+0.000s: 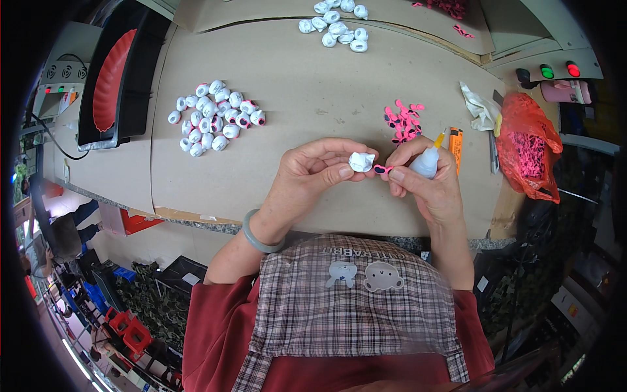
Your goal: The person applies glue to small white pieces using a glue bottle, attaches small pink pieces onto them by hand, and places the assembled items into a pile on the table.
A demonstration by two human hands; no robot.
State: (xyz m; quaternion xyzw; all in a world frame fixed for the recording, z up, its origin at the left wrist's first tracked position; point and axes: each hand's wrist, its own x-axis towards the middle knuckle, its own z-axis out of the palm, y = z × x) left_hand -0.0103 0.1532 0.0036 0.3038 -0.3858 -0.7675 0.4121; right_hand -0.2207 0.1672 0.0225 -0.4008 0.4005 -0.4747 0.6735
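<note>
Has a heap of white pieces [206, 124] at left on the desk [281, 78]. Farther right, above the near side of the desk, pinches one white piece [360, 162] in the left hand [310, 168]. Just right of that, pinches pink glasses [383, 170] by the right end in the right hand [431, 188], with the long axis roughly sideways and the left end toward the piece; touching or barely apart, cannot tell. Also grips a bottle [425, 163] in the same hand.

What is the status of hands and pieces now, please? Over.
Left hand holding small white piece. Right hand holding pink-and-black piece and bottle. Contact between pieces unclear. Pink pile just beyond right hand.
</note>
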